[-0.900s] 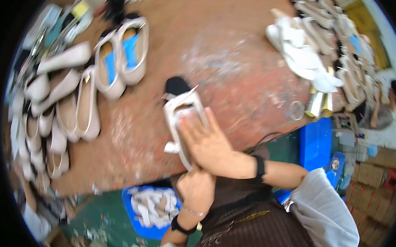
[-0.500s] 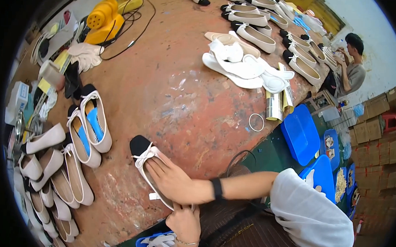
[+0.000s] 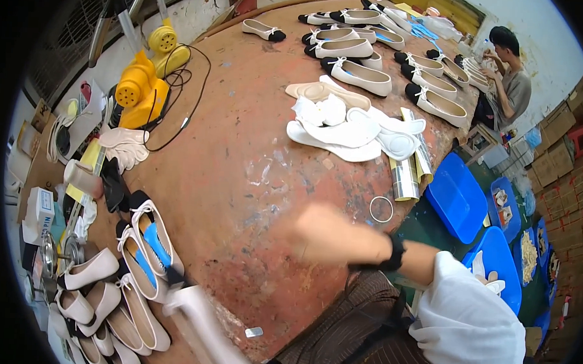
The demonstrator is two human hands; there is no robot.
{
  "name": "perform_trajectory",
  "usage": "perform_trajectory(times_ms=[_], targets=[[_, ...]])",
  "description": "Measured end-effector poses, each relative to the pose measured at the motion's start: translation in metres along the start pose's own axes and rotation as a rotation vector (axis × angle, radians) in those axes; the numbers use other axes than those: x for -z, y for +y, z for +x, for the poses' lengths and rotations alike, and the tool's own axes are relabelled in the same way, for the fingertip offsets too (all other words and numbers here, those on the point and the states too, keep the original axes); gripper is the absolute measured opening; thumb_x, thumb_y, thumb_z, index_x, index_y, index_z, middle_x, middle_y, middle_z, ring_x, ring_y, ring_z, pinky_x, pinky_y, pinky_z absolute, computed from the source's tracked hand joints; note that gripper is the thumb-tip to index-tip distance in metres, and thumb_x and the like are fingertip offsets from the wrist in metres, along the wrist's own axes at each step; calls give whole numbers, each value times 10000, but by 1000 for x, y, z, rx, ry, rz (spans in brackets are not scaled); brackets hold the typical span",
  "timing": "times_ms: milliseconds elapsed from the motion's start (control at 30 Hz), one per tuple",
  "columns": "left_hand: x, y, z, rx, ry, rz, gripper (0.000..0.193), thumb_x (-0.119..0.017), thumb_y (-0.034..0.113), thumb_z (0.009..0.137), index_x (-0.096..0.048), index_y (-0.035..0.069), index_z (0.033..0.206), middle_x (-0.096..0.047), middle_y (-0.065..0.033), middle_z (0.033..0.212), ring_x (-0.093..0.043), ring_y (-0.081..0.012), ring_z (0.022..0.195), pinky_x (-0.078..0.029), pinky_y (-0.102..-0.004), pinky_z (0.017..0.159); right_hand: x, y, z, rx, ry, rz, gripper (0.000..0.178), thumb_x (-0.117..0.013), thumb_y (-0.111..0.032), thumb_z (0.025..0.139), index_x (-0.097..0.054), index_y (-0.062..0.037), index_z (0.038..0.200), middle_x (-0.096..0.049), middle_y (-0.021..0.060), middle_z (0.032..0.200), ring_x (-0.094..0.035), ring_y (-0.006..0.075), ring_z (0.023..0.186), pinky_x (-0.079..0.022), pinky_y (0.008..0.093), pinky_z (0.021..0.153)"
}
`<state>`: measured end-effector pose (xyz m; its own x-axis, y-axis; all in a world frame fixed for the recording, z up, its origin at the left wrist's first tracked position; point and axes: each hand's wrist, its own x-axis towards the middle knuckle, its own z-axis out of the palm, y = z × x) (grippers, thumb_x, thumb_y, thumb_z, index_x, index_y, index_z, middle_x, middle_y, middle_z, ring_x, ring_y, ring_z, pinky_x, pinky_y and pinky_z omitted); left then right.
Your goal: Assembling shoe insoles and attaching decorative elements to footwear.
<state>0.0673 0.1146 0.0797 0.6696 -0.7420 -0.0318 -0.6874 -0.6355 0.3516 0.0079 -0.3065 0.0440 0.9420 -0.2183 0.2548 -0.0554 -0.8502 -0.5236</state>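
Shoe [image 3: 207,328] swung leftward; blurred right hand [image 3: 328,235] hovers, grip unclear.

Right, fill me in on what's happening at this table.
A person sits at a worn reddish table covered with pale flat shoes. Their right hand, blurred, hovers over the bare tabletop and appears to hold nothing. The left hand is hard to make out; a blurred pale shoe sits at the near edge beside a cluster of finished shoes. A pile of white insoles lies mid-table, yellow heat guns at the far left, and another person works at the far end.
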Motion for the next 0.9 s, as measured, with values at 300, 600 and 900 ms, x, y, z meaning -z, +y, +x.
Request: perform_trajectory(times_ms=[300, 600, 900], targets=[[109, -117, 107, 351, 347, 247, 626, -749, 331, 834, -549, 26, 1342, -535, -243, 1355, -510, -424, 1222, -386, -514, 1038, 31, 161, 10, -402, 118, -519, 245, -599, -76, 787, -687, 12, 998, -641, 205, 933, -647, 361, 844, -544, 459, 695], [82, -142, 203, 382, 257, 429, 626, -726, 313, 853, -528, 22, 1371, -505, -242, 1399, -476, -436, 1268, -361, -513, 1076, 31, 172, 25, -476, 92, -635, 275, -712, -154, 783, -673, 23, 990, -586, 185, 1001, -620, 335, 928, -558, 427, 718], [93, -123, 220, 349, 327, 500, 626, -702, 294, 872, -507, 17, 1399, -475, -241, 1444, -441, -447, 1314, -337, -511, 1115, 122, 268, 65, -582, 432, -429, 213, -684, -132, 769, -742, -36, 951, -707, 216, 938, -686, 386, 852, -545, 458, 764]])
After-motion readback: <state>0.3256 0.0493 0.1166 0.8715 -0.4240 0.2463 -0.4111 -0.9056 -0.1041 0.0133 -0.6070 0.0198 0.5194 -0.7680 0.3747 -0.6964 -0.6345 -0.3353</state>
